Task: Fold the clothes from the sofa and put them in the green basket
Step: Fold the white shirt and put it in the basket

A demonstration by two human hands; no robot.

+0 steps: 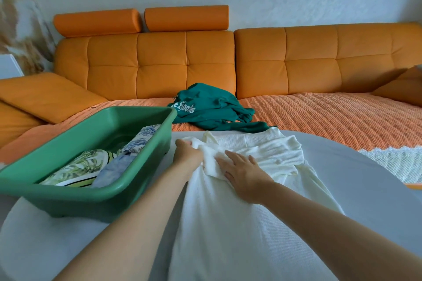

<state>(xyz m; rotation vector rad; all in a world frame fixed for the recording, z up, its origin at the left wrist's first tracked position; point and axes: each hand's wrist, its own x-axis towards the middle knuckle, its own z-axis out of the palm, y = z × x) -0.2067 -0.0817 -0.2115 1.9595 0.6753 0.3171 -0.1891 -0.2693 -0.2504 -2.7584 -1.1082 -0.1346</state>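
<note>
Sofa (159, 57): orange, smooth leather-like skin, back stitched into padded rectangular panels; two cylindrical headrest bolsters on top at left.

Throw (319, 116): orange, ribbed woven texture, covers the seat.

Table (376, 189): pale grey-white, matte, rounded edge, in front of the sofa.

White garment (239, 223): cream, fine ribbed knit, spread lengthwise down the table's middle. Upper part is folded over itself, with small buttons visible near the right side.

Green basket (68, 198): rectangular tub of smooth moulded plastic with a rolled rim, on the table's left, just beside the white garment.

Teal sweatshirt (212, 107): soft jersey, crumpled in a heap on the throw, just beyond the table's far edge, unfolded.

Folded clothes (80, 166): lying in the basket; green leaf print with striped trim, a plain blue piece, a blue-and-white leaf print.

Left hand (187, 153): fingers curled, gripping a bunched fold at the white garment's upper left.

Right hand (244, 173): flat, fingers straight and spread, pressing on the folded part of the white garment.

Writing: white blackletter lettering on the sweatshirt, creased and only partly showing; wording not legible with certainty.
</note>
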